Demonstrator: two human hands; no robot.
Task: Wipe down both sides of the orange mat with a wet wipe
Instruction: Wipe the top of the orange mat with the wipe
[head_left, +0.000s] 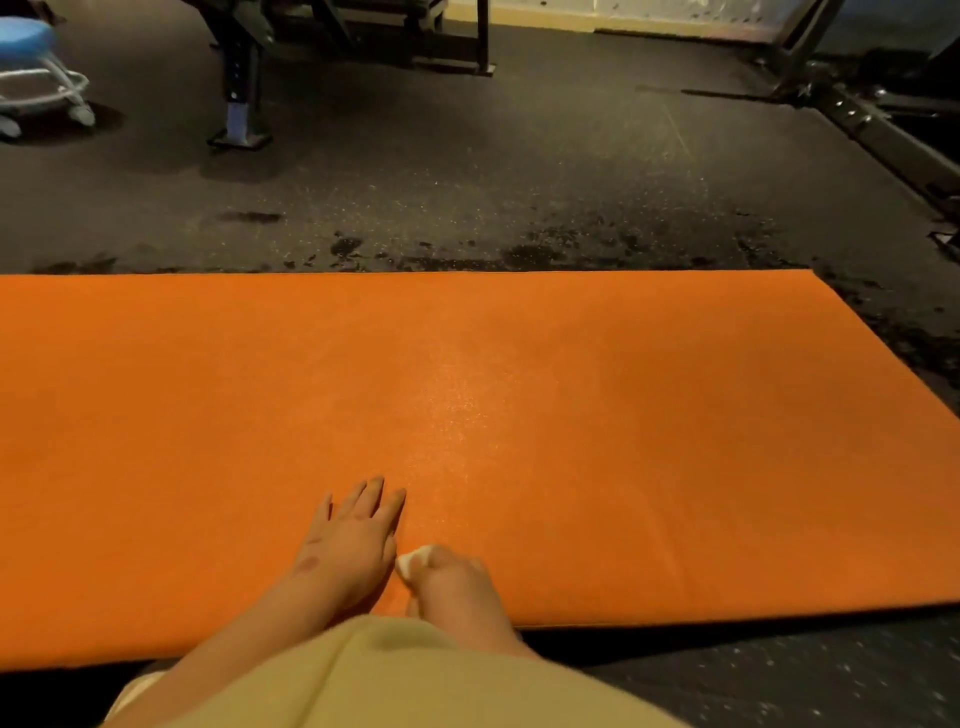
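We see the mat (571, 415) lying flat on the dark floor (467, 182), filling the middle band of the frame from the left edge almost to the right. At lower centre, our left hand (353, 545) rests palm down on the mat, its fingers (371, 493) straight and spread, grasping nothing. Just right of it, close to the mat's near edge, our right hand (457, 582) is clenched around a white wipe (411, 561), which sits against the mat beside the left hand. Dark wet-looking patches (545, 249) mark the floor along the mat's far edge. A blue stool (31, 62) stands at upper left, with a metal frame leg (239, 93) beside it. Beige cloth (389, 680) covers the bottom centre.
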